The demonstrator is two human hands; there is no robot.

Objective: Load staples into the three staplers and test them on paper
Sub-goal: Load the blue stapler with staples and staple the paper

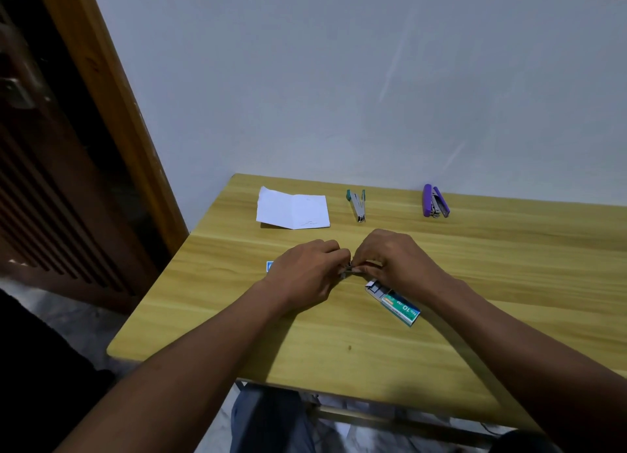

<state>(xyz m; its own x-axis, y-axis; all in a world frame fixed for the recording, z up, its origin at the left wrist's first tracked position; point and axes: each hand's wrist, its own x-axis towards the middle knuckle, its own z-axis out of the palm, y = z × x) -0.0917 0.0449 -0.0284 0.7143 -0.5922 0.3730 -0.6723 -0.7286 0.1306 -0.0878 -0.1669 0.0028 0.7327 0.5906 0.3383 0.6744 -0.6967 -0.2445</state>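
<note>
Middle of the table (509,266): the left hand (305,276) and right hand (397,259) meet knuckle to knuckle. Their fingertips curl in and pinch one small grey metal piece (353,270) between them. Stapler part or staple strip, I can't tell.
Beside the left hand: a blue sliver (269,266) peeks out on its outer side, mostly hidden.
Staple box (395,303): green, tray slid out with staples showing, lying flat just beside the right wrist and angled toward the near edge.
Back edge, along the wall (339,79): folded paper (293,208) on the left, teal stapler (357,205) swung open in the middle, purple stapler (435,201) on the right, each well apart from the others.
Open room: a band of wood runs between the hands and that back row, with more out to the right.
Left edge: the far corner sits close to a wooden door frame (112,113).
</note>
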